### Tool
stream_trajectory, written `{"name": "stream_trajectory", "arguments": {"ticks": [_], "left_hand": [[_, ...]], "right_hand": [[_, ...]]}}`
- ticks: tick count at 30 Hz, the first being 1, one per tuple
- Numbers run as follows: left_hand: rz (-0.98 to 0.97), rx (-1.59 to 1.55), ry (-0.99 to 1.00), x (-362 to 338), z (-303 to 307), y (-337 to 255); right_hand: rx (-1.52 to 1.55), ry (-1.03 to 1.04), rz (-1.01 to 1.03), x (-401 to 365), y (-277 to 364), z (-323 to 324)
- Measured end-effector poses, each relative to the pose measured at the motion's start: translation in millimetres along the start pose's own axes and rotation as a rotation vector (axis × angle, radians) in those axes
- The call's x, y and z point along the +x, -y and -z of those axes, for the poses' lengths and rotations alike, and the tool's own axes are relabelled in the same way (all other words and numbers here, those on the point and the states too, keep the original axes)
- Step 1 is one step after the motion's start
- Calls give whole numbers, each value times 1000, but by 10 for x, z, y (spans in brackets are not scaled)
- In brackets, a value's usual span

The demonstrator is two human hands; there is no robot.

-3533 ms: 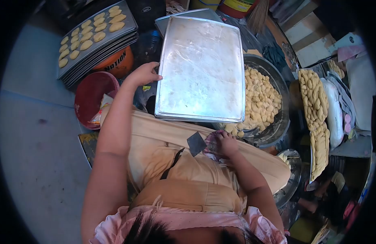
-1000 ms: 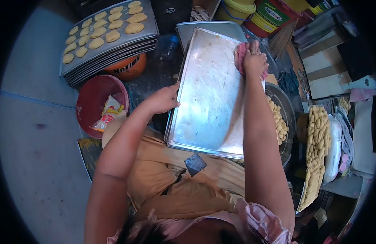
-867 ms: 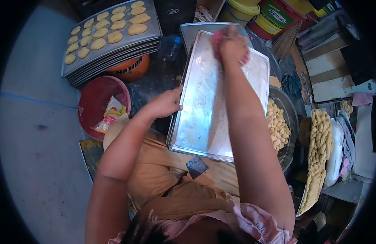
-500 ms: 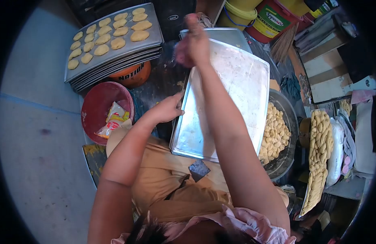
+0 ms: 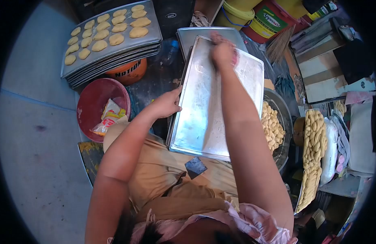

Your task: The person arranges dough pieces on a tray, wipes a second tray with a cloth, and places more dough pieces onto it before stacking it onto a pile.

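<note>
A metal baking tray [image 5: 202, 118] lies tilted in front of me on top of other trays. My left hand [image 5: 166, 105] holds its left edge, thumb near the rim and the other fingers partly hidden. Near the tray's far edge, my right hand [image 5: 223, 55] is closed around a reddish cloth [image 5: 235, 59] pressed to the surface. The cloth is mostly covered by the hand and slightly blurred. Beyond it, another metal tray [image 5: 188, 37] sticks out. To the right, a dark basin [image 5: 286, 140] holds many small dough pieces [image 5: 271, 128], partly covered by the tray.
Far left, a stack of trays [image 5: 110, 61] carries flat dough pieces and rests on an orange bucket [image 5: 131, 74]. A red tub [image 5: 85, 116] with a plastic packet [image 5: 110, 118] stands below. Dough fills a long tray [image 5: 314, 150] at right. Buckets [image 5: 267, 20] stand at the back.
My right hand, with the cloth, has moved from beyond the tray's far left corner rightward and nearer, onto its surface. My left hand keeps its hold on the edge. The view has shifted slightly.
</note>
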State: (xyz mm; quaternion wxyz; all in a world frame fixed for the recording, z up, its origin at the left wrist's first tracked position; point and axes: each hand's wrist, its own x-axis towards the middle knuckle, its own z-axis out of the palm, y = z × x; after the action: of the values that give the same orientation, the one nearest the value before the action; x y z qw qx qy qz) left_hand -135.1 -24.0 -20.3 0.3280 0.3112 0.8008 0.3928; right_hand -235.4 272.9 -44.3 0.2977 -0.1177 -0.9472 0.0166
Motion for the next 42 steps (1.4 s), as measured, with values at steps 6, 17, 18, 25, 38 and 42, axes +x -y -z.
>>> {"name": "stream_trajectory", "arguments": {"ticks": [6, 17, 18, 25, 38, 42], "left_hand": [[-15, -32, -29, 43, -15, 66], [-58, -221, -7, 83, -40, 230], [-40, -254, -5, 84, -36, 221], [-21, -660, 336, -95, 197, 151], [155, -373, -27, -280, 199, 52], [140, -310, -19, -253, 191, 109]], "right_hand": [[788, 136, -142, 194, 1125, 611], [324, 378, 198, -386, 435, 356], [419, 479, 143, -605, 659, 764], [445, 557, 351, -2375, 1189, 1803], [612, 256, -410, -2056, 213, 2577], [159, 175, -699, -2041, 182, 1854]]}}
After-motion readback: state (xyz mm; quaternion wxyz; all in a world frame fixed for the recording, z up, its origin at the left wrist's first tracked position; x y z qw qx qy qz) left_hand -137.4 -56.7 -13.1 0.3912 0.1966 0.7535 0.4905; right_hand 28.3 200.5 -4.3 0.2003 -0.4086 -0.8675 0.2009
